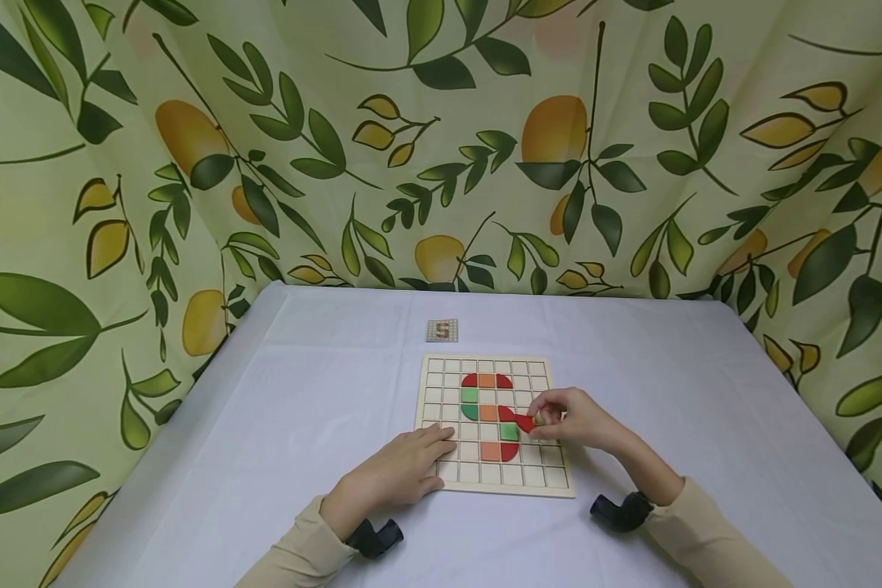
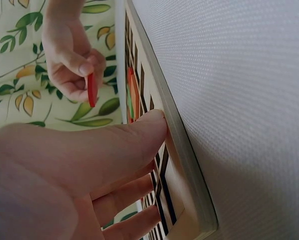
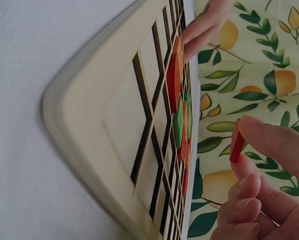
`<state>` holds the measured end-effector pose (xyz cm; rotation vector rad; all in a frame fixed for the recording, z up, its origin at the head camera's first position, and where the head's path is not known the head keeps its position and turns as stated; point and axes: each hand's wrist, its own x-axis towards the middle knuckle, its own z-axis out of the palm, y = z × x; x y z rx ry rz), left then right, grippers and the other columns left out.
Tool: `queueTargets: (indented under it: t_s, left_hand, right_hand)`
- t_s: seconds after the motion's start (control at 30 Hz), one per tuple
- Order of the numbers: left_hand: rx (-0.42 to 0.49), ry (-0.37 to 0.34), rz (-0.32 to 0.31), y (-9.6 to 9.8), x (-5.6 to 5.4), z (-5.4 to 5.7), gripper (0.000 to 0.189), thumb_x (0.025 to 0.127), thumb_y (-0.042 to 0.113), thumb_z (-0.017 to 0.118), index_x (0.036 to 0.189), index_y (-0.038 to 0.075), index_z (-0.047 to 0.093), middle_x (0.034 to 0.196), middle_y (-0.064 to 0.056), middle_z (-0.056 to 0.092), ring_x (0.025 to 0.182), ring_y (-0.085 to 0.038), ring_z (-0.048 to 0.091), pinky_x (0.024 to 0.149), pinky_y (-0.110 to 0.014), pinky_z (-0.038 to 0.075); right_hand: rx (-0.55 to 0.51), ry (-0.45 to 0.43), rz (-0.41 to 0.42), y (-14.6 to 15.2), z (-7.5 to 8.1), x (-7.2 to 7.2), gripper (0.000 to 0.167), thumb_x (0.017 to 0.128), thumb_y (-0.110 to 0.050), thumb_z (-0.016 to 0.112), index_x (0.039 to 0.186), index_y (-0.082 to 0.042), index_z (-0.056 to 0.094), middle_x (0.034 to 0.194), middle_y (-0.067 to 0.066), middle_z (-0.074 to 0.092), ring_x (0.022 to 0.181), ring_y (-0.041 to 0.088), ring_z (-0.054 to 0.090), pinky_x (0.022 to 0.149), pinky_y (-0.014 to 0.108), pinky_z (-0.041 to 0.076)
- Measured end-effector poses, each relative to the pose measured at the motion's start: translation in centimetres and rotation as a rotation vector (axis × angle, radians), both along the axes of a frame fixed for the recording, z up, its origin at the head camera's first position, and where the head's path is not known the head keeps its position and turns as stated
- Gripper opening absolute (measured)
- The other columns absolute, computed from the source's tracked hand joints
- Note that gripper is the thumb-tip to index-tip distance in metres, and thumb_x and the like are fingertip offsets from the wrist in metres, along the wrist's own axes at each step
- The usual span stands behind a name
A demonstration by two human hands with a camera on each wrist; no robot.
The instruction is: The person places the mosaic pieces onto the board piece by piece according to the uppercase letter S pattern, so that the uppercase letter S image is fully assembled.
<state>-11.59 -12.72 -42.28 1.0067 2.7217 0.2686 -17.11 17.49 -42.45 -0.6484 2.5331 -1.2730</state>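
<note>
A wooden grid board [image 1: 452,482] lies on the table, bearing several red, orange and green tiles in a curving S-like line, among them an orange square [image 1: 491,451], a green square [image 1: 510,431] and a red rounded tile [image 1: 470,380]. My left hand [image 1: 403,464] rests on the board's left side with its fingers extended; in the left wrist view its thumb [image 2: 134,134] touches the frame near the edge. My right hand [image 1: 576,420] pinches a red tile [image 3: 237,141] between thumb and finger, held above the board's right part and apart from it.
A small card [image 1: 442,330] with an S-like pattern lies beyond the board. White cloth [image 1: 323,367] covers the table. A leaf-and-fruit printed curtain [image 1: 470,147] hangs behind and at both sides. Each wrist wears a black device [image 1: 621,512].
</note>
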Motion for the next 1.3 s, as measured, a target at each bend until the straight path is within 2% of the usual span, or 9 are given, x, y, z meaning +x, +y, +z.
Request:
queueTargets:
  t_s: [0.27, 0.7, 1.3]
  left_hand:
    - [0.008, 0.013, -0.007, 0.0, -0.1, -0.1, 0.050, 0.095, 0.021, 0.069, 0.141, 0.005, 0.056, 0.153, -0.010, 0.049, 0.143, -0.032, 0.044, 0.114, -0.047, 0.042]
    - [0.000, -0.005, 0.006, 0.1, 0.0, 0.0, 0.051, 0.095, 0.021, 0.070, 0.141, 0.005, 0.056, 0.154, -0.009, 0.048, 0.145, -0.030, 0.043, 0.114, -0.046, 0.042]
    - [-0.005, -0.018, 0.017, 0.1, 0.0, 0.3, 0.052, 0.095, 0.022, 0.071, 0.142, 0.006, 0.056, 0.154, -0.008, 0.048, 0.145, -0.030, 0.042, 0.115, -0.046, 0.041]
  right_hand:
    - [-0.011, -0.006, 0.012, -0.7, 0.2, 0.2, 0.022, 0.079, -0.006, 0.083, 0.093, 0.002, 0.069, 0.068, -0.005, 0.047, 0.068, 0.008, 0.046, 0.060, 0.020, 0.037]
    - [-0.032, 0.016, 0.063, -1.7, -0.1, 0.5, 0.022, 0.078, -0.005, 0.082, 0.093, 0.004, 0.068, 0.067, -0.008, 0.047, 0.065, 0.004, 0.045, 0.062, 0.019, 0.038]
    - [-0.046, -0.038, 0.044, -3.6, -0.6, 1.1, 0.021, 0.077, -0.002, 0.082, 0.091, 0.004, 0.068, 0.064, -0.007, 0.048, 0.061, 0.004, 0.043, 0.057, 0.017, 0.038]
